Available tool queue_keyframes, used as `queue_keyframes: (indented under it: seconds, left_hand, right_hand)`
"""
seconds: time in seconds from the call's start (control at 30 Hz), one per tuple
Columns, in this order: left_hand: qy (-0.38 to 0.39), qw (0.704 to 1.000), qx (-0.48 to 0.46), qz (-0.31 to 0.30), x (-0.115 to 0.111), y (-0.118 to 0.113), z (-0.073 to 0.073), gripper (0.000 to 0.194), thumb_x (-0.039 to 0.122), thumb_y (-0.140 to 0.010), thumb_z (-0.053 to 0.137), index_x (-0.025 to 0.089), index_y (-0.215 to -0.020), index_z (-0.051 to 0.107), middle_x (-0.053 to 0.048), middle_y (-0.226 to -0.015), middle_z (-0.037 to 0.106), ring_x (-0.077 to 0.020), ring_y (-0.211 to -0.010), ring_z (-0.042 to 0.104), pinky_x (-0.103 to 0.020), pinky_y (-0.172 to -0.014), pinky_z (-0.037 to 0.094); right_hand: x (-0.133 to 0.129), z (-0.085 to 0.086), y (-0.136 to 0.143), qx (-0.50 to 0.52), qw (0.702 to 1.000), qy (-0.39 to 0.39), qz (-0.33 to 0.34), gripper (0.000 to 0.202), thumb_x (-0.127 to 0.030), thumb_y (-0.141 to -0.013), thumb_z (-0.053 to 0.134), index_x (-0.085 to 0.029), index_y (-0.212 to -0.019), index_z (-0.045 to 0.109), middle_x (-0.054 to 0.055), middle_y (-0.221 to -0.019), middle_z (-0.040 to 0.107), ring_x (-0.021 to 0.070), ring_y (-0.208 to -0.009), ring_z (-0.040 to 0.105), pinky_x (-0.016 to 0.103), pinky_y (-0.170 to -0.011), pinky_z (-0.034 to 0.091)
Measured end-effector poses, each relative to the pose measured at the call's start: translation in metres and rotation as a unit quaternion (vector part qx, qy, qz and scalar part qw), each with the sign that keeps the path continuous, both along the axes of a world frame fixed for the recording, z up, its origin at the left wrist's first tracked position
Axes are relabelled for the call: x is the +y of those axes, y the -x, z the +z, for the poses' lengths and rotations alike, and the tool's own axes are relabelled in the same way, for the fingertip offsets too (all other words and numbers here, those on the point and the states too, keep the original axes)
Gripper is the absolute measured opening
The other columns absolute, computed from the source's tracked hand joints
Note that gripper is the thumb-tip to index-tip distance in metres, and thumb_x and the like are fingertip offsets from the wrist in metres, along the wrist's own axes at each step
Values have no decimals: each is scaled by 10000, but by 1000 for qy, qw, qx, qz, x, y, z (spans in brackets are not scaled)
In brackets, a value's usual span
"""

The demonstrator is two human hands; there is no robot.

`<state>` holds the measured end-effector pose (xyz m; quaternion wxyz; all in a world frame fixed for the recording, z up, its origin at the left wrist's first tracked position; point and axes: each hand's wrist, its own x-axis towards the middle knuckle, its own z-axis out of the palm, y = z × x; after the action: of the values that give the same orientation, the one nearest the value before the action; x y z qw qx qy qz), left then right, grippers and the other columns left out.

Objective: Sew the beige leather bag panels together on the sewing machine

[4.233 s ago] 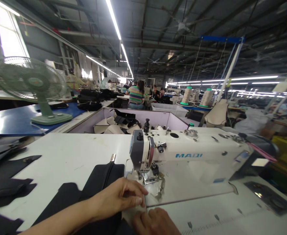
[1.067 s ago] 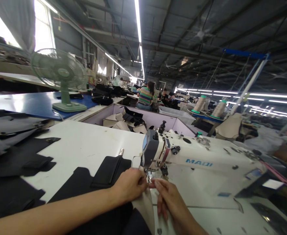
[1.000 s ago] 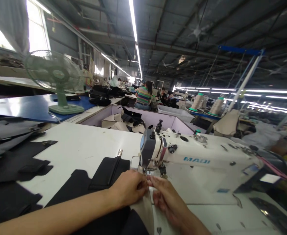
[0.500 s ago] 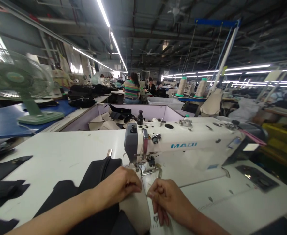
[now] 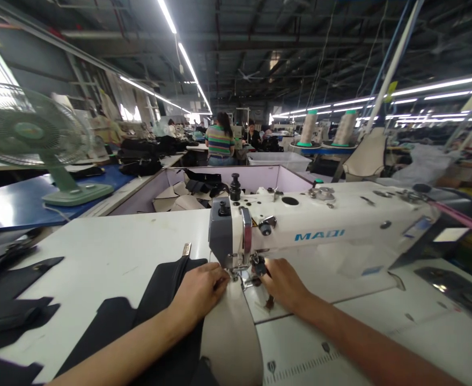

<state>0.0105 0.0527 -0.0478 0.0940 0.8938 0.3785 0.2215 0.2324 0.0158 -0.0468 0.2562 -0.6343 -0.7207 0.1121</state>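
A white sewing machine [image 5: 320, 225] stands on the pale table, its needle area in front of me. Dark fabric with a beige panel [image 5: 230, 338] lies up to the presser foot. My left hand [image 5: 204, 287], fingers curled together, rests on the fabric's edge just left of the needle area. My right hand [image 5: 282, 281] is at the right of the needle area, its fingertips against a dark knob [image 5: 259, 265] beside the presser foot; some fingers are hidden. A metal zipper end [image 5: 186, 249] shows at the dark fabric's top.
More dark fabric pieces [image 5: 16, 300] lie at the left. A green fan [image 5: 65, 187] stands on a blue table [image 5: 2, 197]. Behind the machine is a bin [image 5: 139, 194] with cut pieces. Thread cones [image 5: 308, 130] stand farther back, near a person in a striped top [image 5: 220, 142].
My right hand has moved up and forward from the fabric's edge to the knob by the presser foot. My left hand has shifted forward, nearer the needle. The view has turned slightly.
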Motion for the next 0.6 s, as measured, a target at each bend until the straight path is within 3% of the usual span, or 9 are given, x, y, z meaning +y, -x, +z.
queue_keyframes:
  seconds: [0.27, 0.6]
  left_hand:
    - [-58, 995, -60, -59, 4, 4, -13, 208, 221, -934, 483, 208, -898, 688, -24, -859, 677, -137, -765, 641, -222, -707, 495]
    - [-136, 982, -74, -112, 5, 6, -14, 140, 177, -934, 505, 182, -983, 637, -32, -872, 660, -140, -757, 623, -229, -693, 480]
  right_hand:
    - [2, -14, 3, -2, 1000, -19, 23, 234, -195, -900, 530, -185, -668, 558, 7, -652, 629, 147, -606, 557, 268, -577, 266]
    - [2, -18, 1, -6, 999, -24, 30, 223, -220, -913, 534, -192, -699, 593, 10, -678, 642, 153, -634, 575, 269, -588, 276]
